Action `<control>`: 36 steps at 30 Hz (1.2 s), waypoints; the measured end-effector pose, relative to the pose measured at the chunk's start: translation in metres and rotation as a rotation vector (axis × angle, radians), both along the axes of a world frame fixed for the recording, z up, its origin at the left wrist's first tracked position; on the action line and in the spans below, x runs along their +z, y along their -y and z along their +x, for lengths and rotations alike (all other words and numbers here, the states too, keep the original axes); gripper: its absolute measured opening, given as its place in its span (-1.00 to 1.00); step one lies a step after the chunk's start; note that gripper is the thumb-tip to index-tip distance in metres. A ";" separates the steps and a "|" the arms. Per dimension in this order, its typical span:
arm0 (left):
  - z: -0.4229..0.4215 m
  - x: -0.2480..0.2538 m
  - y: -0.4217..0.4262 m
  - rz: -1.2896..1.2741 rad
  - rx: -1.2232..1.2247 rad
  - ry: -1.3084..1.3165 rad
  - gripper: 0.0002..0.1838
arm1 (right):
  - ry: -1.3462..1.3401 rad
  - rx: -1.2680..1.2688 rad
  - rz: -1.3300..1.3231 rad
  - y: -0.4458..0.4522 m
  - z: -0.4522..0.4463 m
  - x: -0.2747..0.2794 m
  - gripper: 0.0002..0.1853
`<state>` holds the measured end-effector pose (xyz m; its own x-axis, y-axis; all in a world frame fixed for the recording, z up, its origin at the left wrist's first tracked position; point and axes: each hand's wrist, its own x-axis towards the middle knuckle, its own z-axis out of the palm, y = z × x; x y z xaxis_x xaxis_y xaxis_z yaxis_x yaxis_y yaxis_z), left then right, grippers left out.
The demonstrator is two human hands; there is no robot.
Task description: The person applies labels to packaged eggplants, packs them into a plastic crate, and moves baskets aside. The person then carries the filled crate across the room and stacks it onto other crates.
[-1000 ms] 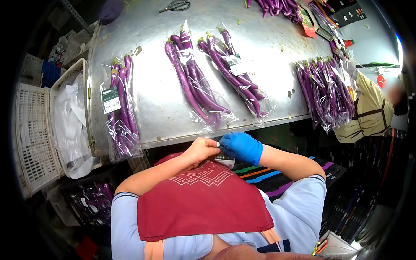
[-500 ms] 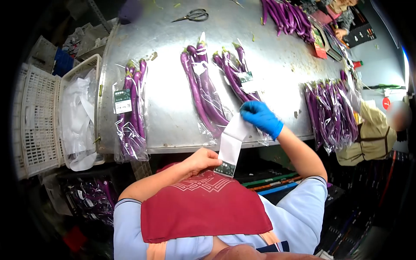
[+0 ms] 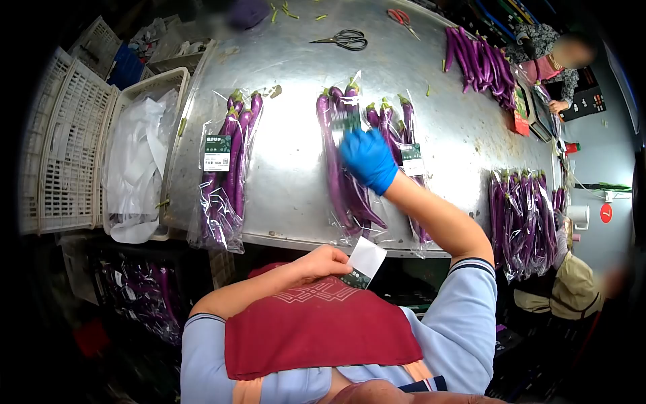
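My left hand [image 3: 321, 262], bare, pinches a strip of green-and-white labels [image 3: 367, 259] near the table's front edge. Stretched over the table, my right hand [image 3: 369, 160] in a blue glove grips the lower part of a green label [image 3: 345, 120] at the upper part of the middle clear bag of eggplants [image 3: 334, 168]. Motion blurs the fingers and label slightly; whether the label is stuck down I cannot tell. Close by on the right lies another bagged bunch of eggplants [image 3: 387, 121] bearing a label [image 3: 412, 159]. A labelled bag of eggplants [image 3: 232, 158] lies farther left.
Black-handled scissors [image 3: 350, 40] and red-handled pliers [image 3: 402, 20] lie toward the back. Loose eggplants [image 3: 478, 60] are at the far right, bagged ones [image 3: 523, 215] at the right edge. A white crate [image 3: 178, 84] holds plastic bags. A co-worker's hand [image 3: 557, 106] shows at upper right.
My right hand has moved up and left from the label strip to the middle bag, now with a label. The strip in my left hand hangs shorter. The view has shifted.
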<state>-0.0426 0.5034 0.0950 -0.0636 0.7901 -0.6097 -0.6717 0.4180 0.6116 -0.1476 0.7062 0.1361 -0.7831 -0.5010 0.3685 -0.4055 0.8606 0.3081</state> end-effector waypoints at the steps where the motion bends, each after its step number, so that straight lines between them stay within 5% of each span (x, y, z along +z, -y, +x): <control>1: 0.000 -0.003 -0.001 0.006 -0.003 -0.002 -0.83 | 0.078 0.011 0.006 -0.001 0.011 -0.026 -0.99; 8: -0.001 -0.006 -0.012 0.088 -0.094 -0.085 -0.81 | 0.349 0.047 -0.389 0.021 0.056 -0.019 -0.89; 13: -0.003 0.006 -0.032 0.160 -0.102 -0.093 -0.80 | 1.033 -0.023 -0.872 0.012 0.096 0.011 -0.65; 15: -0.002 0.008 -0.039 0.221 -0.125 -0.069 -0.80 | 1.448 -0.089 -0.936 -0.004 0.116 0.026 -0.54; 17: -0.005 0.006 -0.045 0.374 -0.255 -0.181 -0.80 | 1.725 -0.135 -0.707 -0.017 0.128 0.048 -0.45; 19: 0.002 0.003 -0.050 0.337 -0.345 -0.175 -0.80 | 1.796 -0.237 -0.670 -0.026 0.153 0.040 -0.52; 22: 0.003 0.001 -0.054 0.320 -0.430 -0.501 -0.77 | 1.848 -0.260 -0.699 -0.027 0.185 0.014 -0.61; 25: -0.013 0.006 -0.050 0.187 -0.217 -0.660 -0.77 | 1.653 -0.304 -0.160 -0.020 0.228 -0.030 -0.70; 28: -0.044 -0.014 -0.036 -0.016 0.237 -0.621 -0.80 | 1.629 -0.167 -0.036 -0.026 0.227 -0.005 -0.67; 30: -0.067 -0.023 -0.031 -0.064 0.506 -0.562 -0.63 | 1.638 -0.232 -0.657 -0.051 0.202 0.009 -0.64; 31: -0.079 -0.015 -0.033 -0.168 0.560 -0.544 -0.53 | 1.260 -0.281 -0.859 -0.067 0.192 0.013 -0.69; 32: -0.085 -0.014 -0.038 -0.196 0.552 -0.520 -0.49 | 1.056 -0.452 -1.466 -0.086 0.181 -0.001 -0.74; 34: -0.090 -0.018 -0.056 -0.255 0.551 -0.469 -0.40 | 0.418 -0.639 -1.429 -0.136 0.148 -0.031 -0.72; 35: -0.090 -0.018 -0.064 -0.212 0.535 -0.440 -0.36 | 0.145 -0.636 -1.109 -0.166 0.142 -0.064 -0.71; 36: -0.090 -0.031 -0.073 -0.222 0.572 -0.476 -0.35 | 0.447 -0.759 -1.429 -0.172 0.135 -0.065 -0.70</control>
